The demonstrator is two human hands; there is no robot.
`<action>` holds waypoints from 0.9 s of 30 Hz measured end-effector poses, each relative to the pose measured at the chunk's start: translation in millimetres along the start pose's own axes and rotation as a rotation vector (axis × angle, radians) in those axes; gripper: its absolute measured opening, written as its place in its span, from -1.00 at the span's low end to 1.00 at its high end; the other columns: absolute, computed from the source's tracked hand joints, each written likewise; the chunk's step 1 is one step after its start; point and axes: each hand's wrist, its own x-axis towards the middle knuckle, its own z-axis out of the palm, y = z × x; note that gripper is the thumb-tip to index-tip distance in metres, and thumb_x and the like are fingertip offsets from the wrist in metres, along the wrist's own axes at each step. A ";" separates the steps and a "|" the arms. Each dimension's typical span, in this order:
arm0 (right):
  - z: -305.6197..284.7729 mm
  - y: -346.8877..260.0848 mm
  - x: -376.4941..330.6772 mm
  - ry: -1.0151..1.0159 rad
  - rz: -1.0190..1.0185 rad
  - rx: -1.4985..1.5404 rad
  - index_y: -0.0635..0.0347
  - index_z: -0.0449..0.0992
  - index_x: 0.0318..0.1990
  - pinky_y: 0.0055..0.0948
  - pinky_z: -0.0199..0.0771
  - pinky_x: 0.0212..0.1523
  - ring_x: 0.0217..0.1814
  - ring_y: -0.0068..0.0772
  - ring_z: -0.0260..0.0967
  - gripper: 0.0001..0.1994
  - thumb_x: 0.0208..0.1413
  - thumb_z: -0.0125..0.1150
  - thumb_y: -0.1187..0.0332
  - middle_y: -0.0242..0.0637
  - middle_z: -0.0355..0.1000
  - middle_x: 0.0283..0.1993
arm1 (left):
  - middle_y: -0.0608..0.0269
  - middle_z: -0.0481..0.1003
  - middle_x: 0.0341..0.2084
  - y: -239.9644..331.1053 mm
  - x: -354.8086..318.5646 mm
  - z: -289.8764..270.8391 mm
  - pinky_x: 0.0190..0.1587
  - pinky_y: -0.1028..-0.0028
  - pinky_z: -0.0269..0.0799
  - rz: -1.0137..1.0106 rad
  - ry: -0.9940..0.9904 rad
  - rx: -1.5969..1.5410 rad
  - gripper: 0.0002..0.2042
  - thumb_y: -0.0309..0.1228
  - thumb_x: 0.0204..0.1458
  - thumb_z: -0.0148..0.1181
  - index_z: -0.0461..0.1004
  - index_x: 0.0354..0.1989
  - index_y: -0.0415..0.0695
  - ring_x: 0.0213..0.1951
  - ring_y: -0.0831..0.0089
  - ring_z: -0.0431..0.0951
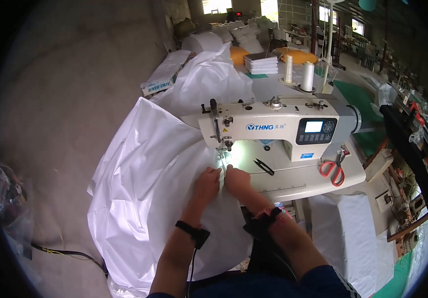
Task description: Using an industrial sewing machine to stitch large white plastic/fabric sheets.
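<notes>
A large white plastic-like sheet [134,184] drapes over the left of the sewing machine [278,126] and hangs down in folds. My left hand [207,186] is closed on the sheet just in front of the needle area. Close beside it on the right, my right hand [237,181] pinches the sheet's edge, fingertips up by the presser foot [222,149]. A lamp lights this spot brightly, and the exact finger grip is partly hidden. Black bands are strapped on both wrists.
Black thread snips [263,167] and red-handled scissors [333,171] lie on the machine bed to the right. Thread cones [307,77] and a folded white stack [261,64] stand behind. More white material [345,233] hangs at the lower right. A cable [75,254] runs across the floor.
</notes>
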 end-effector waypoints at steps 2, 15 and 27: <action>10.9 -4.5 -2.3 0.029 0.002 0.006 0.27 0.37 -0.17 -0.15 0.53 -0.29 -0.28 -0.01 0.56 -0.80 0.15 0.00 0.32 -0.05 0.55 -0.35 | 0.16 0.46 -0.20 5.8 2.5 -2.6 -0.16 0.17 0.47 -0.043 -0.045 0.033 -0.75 -0.43 0.09 0.06 0.53 -0.06 0.03 -0.20 0.11 0.53; 13.5 -10.1 -93.0 0.105 -0.173 -0.273 0.47 0.36 0.06 -0.32 0.54 -0.48 -0.47 -0.21 0.57 -0.58 0.01 0.09 0.44 -0.19 0.55 -0.48 | 0.05 0.38 0.08 -18.6 -78.5 -52.6 0.10 0.00 0.30 -0.014 0.168 0.522 -0.63 -0.25 0.03 0.16 0.49 0.05 0.06 0.11 0.01 0.37; 21.2 -30.9 -40.4 0.002 -0.090 -0.275 0.47 0.36 0.16 -0.39 0.53 -0.45 -0.44 -0.32 0.57 -0.51 0.04 0.06 0.42 -0.26 0.55 -0.46 | 0.05 0.24 0.27 -97.6 -28.3 -54.9 0.29 0.12 0.13 -0.172 -0.026 0.337 -0.48 -0.02 0.11 0.10 0.37 0.22 0.06 0.30 0.11 0.20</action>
